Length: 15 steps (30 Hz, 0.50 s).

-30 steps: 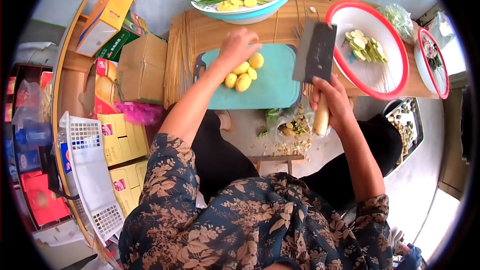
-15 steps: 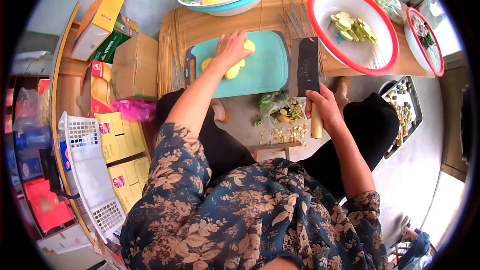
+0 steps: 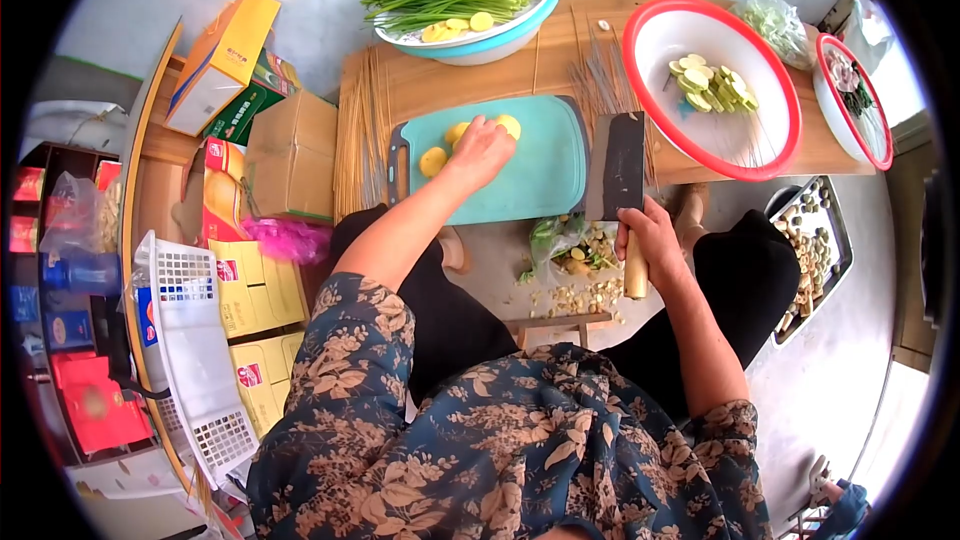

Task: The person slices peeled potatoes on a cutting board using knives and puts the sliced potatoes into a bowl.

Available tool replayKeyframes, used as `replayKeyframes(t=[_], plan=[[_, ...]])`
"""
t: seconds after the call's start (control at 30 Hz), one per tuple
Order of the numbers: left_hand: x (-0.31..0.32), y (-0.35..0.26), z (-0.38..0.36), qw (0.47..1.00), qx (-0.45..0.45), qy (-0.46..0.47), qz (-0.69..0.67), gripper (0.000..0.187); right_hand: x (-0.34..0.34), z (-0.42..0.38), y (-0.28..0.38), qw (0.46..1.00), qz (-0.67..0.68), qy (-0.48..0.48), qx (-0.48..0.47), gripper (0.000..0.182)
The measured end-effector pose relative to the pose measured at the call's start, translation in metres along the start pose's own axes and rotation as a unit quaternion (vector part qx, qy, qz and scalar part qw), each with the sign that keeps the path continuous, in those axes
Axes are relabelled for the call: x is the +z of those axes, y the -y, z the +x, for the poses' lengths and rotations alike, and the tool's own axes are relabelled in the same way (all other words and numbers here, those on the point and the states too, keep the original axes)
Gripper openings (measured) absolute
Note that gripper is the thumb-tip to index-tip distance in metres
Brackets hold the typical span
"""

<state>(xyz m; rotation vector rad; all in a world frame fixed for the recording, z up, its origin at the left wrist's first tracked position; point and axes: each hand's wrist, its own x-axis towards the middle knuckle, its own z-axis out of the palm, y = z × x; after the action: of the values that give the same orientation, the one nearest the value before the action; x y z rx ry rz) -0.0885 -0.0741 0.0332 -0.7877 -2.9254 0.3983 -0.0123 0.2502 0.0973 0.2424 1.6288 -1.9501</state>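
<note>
A turquoise cutting board (image 3: pixel 545 165) with a dark edge lies on the wooden table. Over its middle, my left hand (image 3: pixel 480 153) has its fingers bent around yellow potato slices, one round potato slice (image 3: pixel 509 126) showing at the fingertips. More potato slices (image 3: pixel 432 162) lie on the board to the left of the fingers, and what is under the palm is hidden. My right hand (image 3: pixel 652 240) is closed around the wooden handle of a cleaver (image 3: pixel 616 165). The cleaver's broad dark blade points away from me, just right of the board and apart from the potato.
A red-rimmed bowl (image 3: pixel 712 5) with sliced green vegetable stands right of the board. Behind it, a blue-rimmed basin (image 3: pixel 550 5) bears a plate of green stalks and yellow slices. Thin skewers (image 3: pixel 365 125) lie along the left. Below the table are vegetable scraps (image 3: pixel 575 297) and a tray (image 3: pixel 835 270).
My left hand has shifted nearer to me and slightly right across the board, covering slices that showed below it. My right hand still holds the cleaver. The view has tilted a little upward.
</note>
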Motion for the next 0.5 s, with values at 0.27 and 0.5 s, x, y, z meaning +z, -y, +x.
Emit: replayKeyframes(t=[0.27, 0.5], plan=[[-0.084, 0.083, 0.029, 0.926, -0.185, -0.288, -0.161, 0.015, -0.001, 0.008, -0.007, 1.0, 0.003, -0.003, 0.008, 0.01], [-0.097, 0.083, 0.042, 0.893, -0.246, -0.325, -0.191, 0.024, 0.004, 0.002, -0.006, 1.0, -0.017, 0.016, 0.011, 0.008]])
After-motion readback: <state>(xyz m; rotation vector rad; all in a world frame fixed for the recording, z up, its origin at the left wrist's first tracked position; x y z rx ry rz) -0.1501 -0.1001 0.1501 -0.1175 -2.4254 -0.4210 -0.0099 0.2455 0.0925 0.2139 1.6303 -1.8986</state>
